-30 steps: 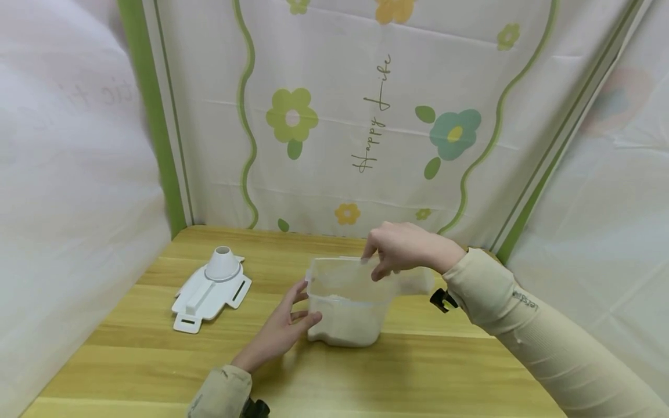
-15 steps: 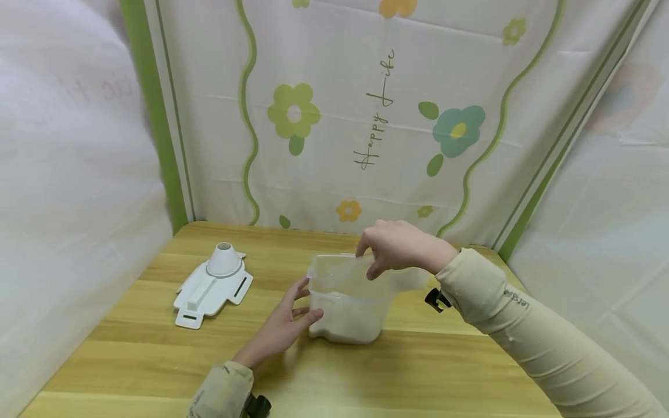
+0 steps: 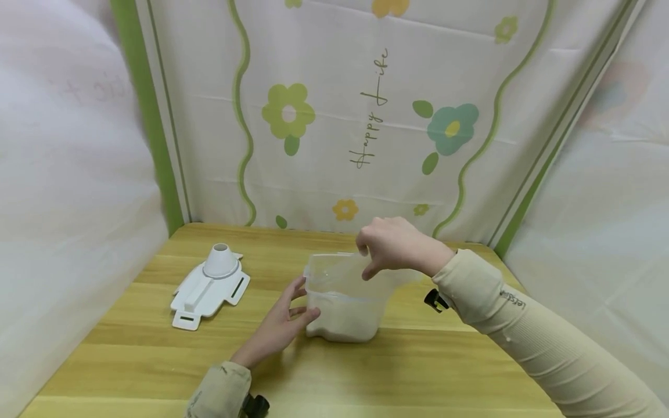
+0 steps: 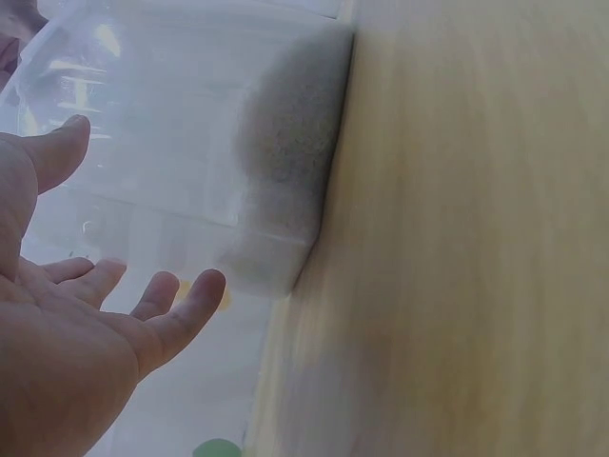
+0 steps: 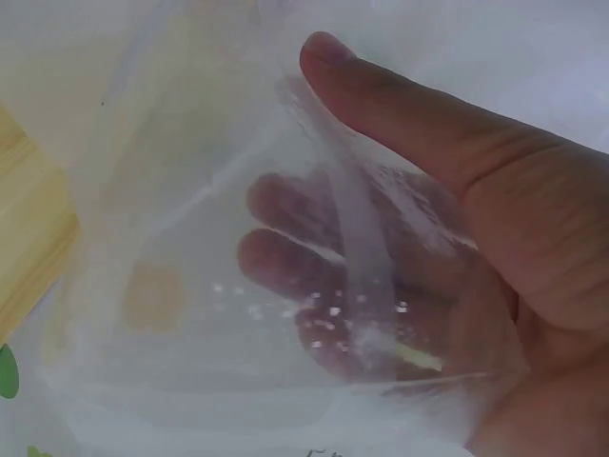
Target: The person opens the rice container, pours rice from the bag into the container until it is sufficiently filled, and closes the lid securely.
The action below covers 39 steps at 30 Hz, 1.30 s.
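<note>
A translucent plastic bin [image 3: 342,316] stands on the table, its lower part filled with pale grain, and grain shows through its wall in the left wrist view. My left hand [image 3: 279,328] is at the bin's left side, fingers spread loosely along the wall and thumb toward the front. Above the bin's right side, my right hand [image 3: 394,247] pinches a clear plastic piece [image 5: 295,295] between thumb and fingers. Several white grains cling to that plastic, and the fingers show through it. I cannot tell its kind; it reaches over the bin's right rim.
At the left on the wooden table [image 3: 130,360] lies a white plastic lid [image 3: 211,290] with a cone-shaped spout and slotted tabs. Behind the table hangs a white curtain [image 3: 324,174] with flowers; more sheets hang on both sides.
My right hand and the clear plastic piece have shifted slightly left over the bin. The left hand stays at the bin's side; the view has shifted a little.
</note>
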Tool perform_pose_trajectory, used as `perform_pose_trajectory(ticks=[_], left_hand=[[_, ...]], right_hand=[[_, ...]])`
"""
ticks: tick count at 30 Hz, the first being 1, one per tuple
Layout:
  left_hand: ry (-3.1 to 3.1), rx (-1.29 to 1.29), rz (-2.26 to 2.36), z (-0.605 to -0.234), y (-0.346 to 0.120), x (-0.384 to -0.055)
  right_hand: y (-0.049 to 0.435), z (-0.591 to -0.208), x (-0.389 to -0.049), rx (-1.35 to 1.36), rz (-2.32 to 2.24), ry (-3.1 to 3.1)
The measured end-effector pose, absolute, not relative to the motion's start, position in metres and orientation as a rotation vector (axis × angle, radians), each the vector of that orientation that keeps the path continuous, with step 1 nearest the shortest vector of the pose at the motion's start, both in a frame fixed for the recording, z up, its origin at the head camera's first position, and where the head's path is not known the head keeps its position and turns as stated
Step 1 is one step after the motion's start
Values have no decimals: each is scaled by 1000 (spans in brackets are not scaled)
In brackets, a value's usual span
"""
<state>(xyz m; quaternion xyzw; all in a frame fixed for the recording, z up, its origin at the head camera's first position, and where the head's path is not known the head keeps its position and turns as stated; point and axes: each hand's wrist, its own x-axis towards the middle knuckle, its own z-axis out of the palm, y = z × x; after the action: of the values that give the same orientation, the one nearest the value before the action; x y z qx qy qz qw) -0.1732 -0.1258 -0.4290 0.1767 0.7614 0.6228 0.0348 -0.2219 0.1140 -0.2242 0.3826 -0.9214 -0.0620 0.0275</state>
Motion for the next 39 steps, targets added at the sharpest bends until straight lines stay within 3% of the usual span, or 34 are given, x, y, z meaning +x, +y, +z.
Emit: perform_pose_trajectory(ticks=[27,39], left_hand=[[2328,538,1918,-427,-125,-172],[2338,535,1921,-428,-125,-172]], right_hand=[[112,-228,-224,1187,-230,-2803],[114,-226,-224,1326,-188,-2850]])
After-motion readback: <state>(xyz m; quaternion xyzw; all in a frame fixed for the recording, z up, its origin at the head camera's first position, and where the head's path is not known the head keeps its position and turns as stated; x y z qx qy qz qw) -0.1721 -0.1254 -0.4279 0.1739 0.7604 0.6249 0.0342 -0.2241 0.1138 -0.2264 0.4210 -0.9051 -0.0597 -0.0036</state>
